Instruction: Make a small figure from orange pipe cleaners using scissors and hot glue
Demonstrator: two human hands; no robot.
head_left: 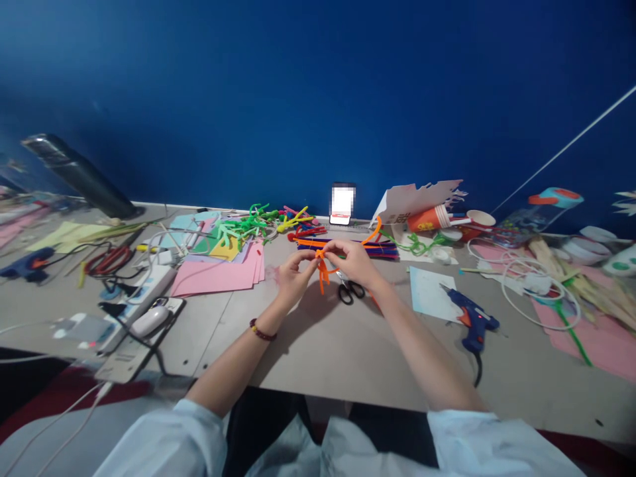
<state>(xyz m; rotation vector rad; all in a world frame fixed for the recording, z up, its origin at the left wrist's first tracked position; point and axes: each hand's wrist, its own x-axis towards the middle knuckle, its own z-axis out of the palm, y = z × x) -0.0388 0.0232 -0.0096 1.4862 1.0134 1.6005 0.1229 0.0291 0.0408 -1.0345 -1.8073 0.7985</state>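
Above the middle of the table, my left hand (295, 275) and my right hand (354, 262) pinch the same orange pipe cleaner piece (322, 273) between thumbs and fingers. It is bent and twisted at the top, with loose ends hanging below the fingertips. A longer orange strand (373, 232) curves up behind my right hand. Black-handled scissors (348, 291) lie on the table just below my right hand, their blades partly hidden. Behind the hands is a bundle of dark blue and purple pipe cleaners (385, 249).
Pink paper sheets (218, 273) and green pipe cleaners (248, 224) lie to the left, near a power strip (144, 301). A phone (342, 204) stands at the wall. On the right are a blue glue gun (473, 320), light blue paper (431, 294) and paper cups (431, 218).
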